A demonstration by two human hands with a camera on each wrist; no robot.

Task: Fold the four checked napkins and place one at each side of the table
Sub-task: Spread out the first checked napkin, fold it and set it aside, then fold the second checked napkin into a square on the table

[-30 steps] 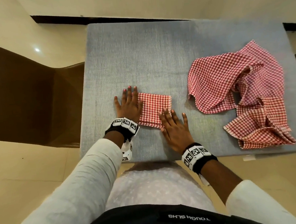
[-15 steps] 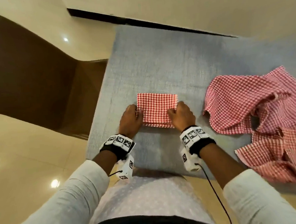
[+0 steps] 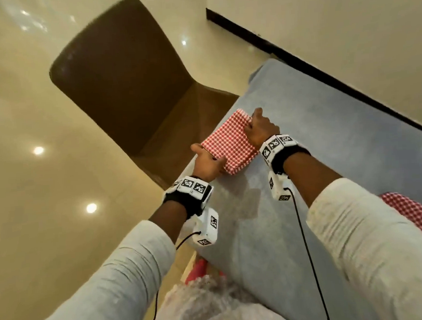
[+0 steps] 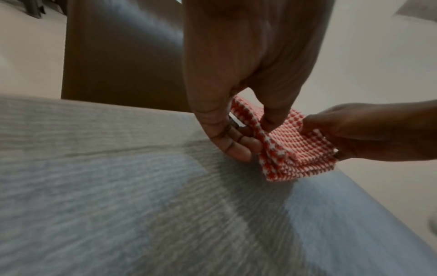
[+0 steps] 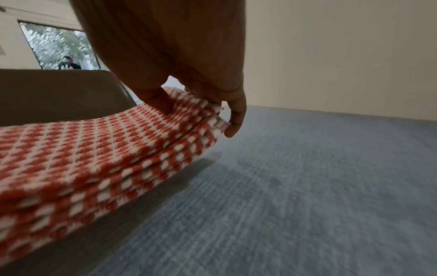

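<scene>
The left hand's fingers (image 4: 238, 147) curl under one end of the folded napkin (image 3: 229, 144) with the thumb on top, so the left hand (image 3: 206, 164) is pinching it. The right hand (image 3: 260, 129) holds the other end the same way: its thumb presses on top and its fingers (image 5: 234, 123) tuck under the edge, though most of them are hidden behind the cloth. The red and white napkin is just above the grey tabletop (image 3: 328, 131), near its left edge, and a dark shadow lies under it. How many layers it has is hard to tell, because the wrist pictures are blurry. A brown chair (image 3: 124, 83) stands just past that edge, on the shiny floor. A bit of other checked cloth (image 3: 418, 215) peeks out at the right, mostly hidden by the right sleeve (image 3: 376, 248).
</scene>
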